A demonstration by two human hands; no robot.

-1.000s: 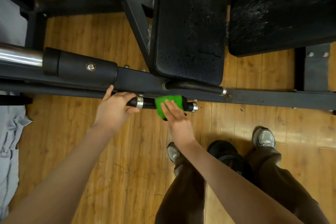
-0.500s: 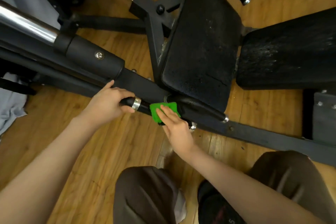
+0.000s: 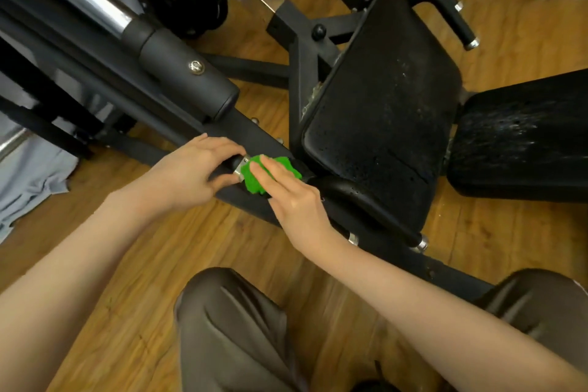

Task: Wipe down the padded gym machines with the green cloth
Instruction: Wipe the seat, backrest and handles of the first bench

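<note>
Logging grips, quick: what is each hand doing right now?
Left hand: fingers curled round the handle.
Right hand: fingers straight, pressing the green cloth.

Fuzzy green cloth [image 3: 270,173], glossy wood floor [image 3: 133,264]

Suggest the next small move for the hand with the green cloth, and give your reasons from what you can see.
Probably slide the green cloth back along the handle bar toward its far metal cap. The right hand presses the cloth against the bar right beside the left hand, which grips the near end, so there is no room left that way, while the rest of the bar lies uncovered.
</note>
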